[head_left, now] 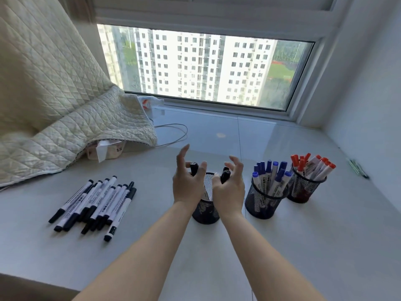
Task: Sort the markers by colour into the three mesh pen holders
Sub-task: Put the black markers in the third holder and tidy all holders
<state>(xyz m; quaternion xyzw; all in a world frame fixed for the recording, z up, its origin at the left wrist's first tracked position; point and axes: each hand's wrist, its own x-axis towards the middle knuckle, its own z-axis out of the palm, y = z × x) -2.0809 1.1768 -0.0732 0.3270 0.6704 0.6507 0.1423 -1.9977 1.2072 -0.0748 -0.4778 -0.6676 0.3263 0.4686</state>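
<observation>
Two bare forearms (165,246) reach in from the bottom edge, cut off below the elbows. Far left of the hands, black markers (95,203) lie in a loose heap on the bench (303,246). The left hand (187,183) has its fingers spread loosely around a black marker cap (194,167); whether it actually grips it is unclear. The right hand (230,187) curls round another black marker (225,173). Both hands hover over the left holder (205,210), covering most of it and its contents. Right of the hands stand the blue holder (263,200) and then the red holder (303,187), both full. A quilt (54,105) hides part of a box at far left.
</observation>
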